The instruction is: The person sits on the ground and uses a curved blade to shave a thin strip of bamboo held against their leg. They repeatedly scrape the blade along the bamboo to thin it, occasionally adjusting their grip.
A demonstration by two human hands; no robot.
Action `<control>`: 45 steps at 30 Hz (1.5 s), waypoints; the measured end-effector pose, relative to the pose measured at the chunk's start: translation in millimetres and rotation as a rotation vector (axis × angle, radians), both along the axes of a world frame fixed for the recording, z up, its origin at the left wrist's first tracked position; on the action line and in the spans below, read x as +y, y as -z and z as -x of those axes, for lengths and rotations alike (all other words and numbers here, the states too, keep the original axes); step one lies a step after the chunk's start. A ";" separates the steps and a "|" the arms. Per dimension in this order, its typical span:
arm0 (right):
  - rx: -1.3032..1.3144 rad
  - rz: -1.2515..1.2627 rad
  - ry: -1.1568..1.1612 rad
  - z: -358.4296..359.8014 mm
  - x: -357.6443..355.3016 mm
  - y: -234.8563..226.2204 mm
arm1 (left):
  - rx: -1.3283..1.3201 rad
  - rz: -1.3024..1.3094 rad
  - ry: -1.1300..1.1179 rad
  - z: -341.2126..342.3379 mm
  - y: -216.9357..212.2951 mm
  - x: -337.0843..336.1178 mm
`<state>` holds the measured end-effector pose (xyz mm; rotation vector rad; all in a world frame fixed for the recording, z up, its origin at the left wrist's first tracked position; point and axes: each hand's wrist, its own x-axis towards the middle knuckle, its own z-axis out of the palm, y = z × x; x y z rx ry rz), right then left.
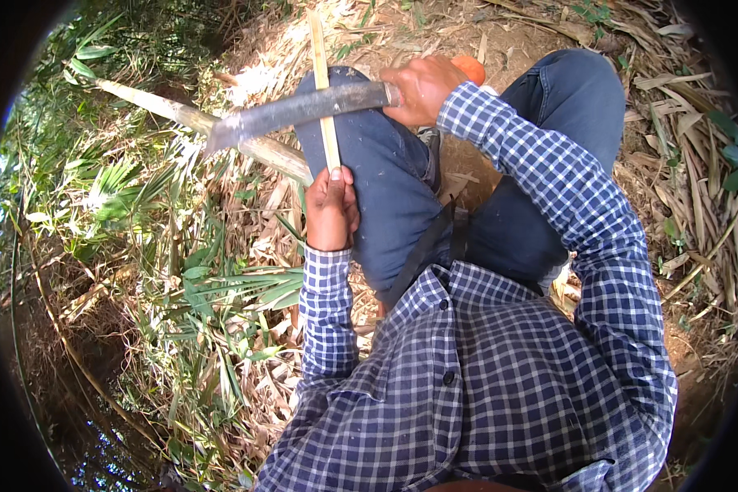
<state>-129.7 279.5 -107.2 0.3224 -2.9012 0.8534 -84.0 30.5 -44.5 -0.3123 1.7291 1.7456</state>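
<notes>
My left hand grips the near end of a thin pale bamboo strip that runs away from me over my left knee. My right hand is closed around the orange handle of a long dark machete. The blade lies flat across the strip, pointing left, just beyond my left thumb. I am seated, in blue trousers and a blue checked shirt.
A thick bamboo pole lies on the ground beyond the left knee, partly under the blade. Dry leaves and bamboo husks cover the soil on the right. Green palm-like leaves and dense undergrowth fill the left side.
</notes>
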 end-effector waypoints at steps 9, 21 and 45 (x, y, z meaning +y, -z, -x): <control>-0.066 -0.056 -0.054 4.7 3.4 -7.6 | 0.019 0.025 0.019 -1.5 2.1 -2.5; -0.062 -0.079 0.009 8.0 6.1 -1.4 | 0.040 0.056 0.039 0.3 1.9 1.8; -0.071 -0.018 0.143 19.6 14.3 8.5 | -0.011 0.012 0.099 3.7 -2.0 -9.1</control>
